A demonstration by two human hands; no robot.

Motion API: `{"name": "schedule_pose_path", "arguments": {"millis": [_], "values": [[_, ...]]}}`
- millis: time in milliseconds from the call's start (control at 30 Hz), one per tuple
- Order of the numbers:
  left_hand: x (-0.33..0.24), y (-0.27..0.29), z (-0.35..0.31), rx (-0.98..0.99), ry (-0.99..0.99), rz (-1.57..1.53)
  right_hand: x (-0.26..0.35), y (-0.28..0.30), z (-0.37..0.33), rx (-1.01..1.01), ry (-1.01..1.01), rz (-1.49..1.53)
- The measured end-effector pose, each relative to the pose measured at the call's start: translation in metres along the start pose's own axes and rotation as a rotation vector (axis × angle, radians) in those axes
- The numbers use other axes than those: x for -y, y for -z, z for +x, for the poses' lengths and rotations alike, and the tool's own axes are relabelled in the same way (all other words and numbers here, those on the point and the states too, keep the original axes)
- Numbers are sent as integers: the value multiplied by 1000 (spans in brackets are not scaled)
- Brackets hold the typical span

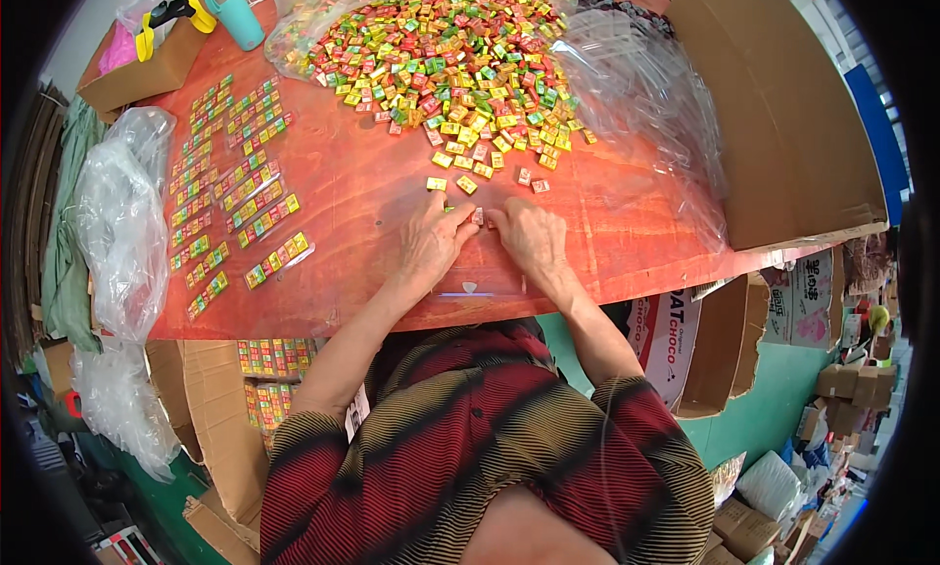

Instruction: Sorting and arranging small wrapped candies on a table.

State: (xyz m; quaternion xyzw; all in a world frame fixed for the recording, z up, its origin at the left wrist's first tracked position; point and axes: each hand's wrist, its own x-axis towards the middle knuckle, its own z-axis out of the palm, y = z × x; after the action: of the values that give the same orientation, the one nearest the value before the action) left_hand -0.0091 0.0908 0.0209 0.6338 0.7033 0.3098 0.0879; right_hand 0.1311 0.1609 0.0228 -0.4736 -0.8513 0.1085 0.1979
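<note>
Close to the table's near edge, both my hands come together around a few tiny box-shaped packets. My left hand [434,244] is closed, its thumb and fingers against a small red-and-white packet [477,215]. My right hand [534,238] has its fingers curled, with the fingertips at the other side of the same little row; the packets are partly hidden by the fingers. Just beyond lie loose yellow packets [467,185] and two red packets [540,186]. A large heap of red, yellow, green and orange packets [460,66] covers the far middle of the red table [352,212].
Rows of packets [259,212] lie at the left. Clear plastic bags [636,85] flank the heap. A tall cardboard box [774,115] stands at the right. A turquoise bottle [235,15] and a carton [147,75] are far left. Below, an open carton [220,399] contains packed rows.
</note>
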Motion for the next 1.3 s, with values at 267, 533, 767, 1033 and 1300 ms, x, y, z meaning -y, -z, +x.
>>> {"name": "schedule_pose_path", "arguments": {"millis": [267, 533, 767, 1033, 1300], "values": [[-1, -1, 5, 30, -21, -39, -35, 7, 35, -81, 113, -70], [2, -3, 5, 16, -52, -37, -18, 18, 0, -106, 210, -55], [-1, -1, 4, 1, -58, -5, -48, 14, 47, -133, -133, -83], [1, -5, 5, -5, -61, 14, -50, 2, 52, -114, -160, -104], [1, -2, 6, 4, -49, -1, -11, 20, 10, 120, 331, 348]]}}
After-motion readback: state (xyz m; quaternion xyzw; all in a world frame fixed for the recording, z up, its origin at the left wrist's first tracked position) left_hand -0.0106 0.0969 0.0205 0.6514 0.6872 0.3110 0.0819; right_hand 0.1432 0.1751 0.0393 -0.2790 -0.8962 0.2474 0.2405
